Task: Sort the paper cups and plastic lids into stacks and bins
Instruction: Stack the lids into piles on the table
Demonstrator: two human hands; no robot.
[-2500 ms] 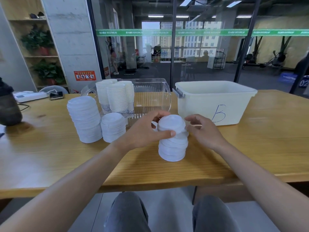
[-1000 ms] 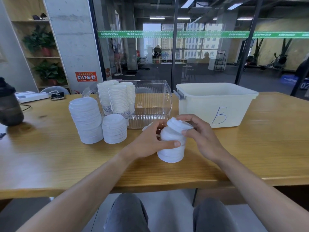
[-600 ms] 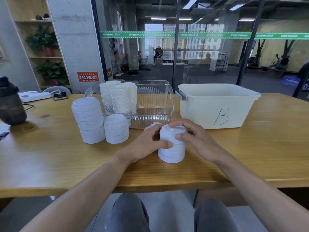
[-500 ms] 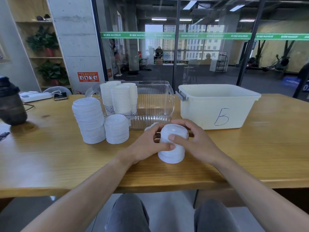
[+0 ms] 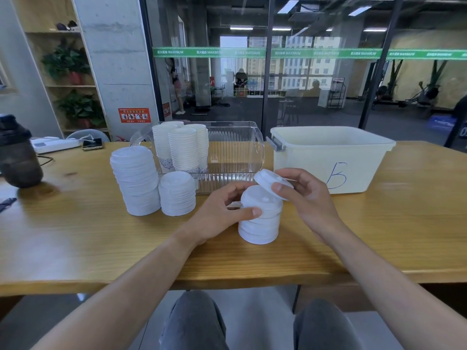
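Several cup stacks (image 5: pixel 180 147) in clear bin (image 5: pixel 255 157)

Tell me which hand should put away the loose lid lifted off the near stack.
Right. The right hand already pinches the loose lid and sits nearest the bin marked B; the left hand steadies the near stack.

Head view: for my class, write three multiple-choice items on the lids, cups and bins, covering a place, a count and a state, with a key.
1. The paper cups stand:
A in the clear bin
B in the bin marked B
C on the floor

2. Lid stacks on the table:
A one
B three
C five

3. The right hand:
A lies flat
B holds a single lid
C grips a cup

Key: A, cups sit inside the clear bin; B, a tall stack, short stack and held stack; B, it holds the single lid, tilted.
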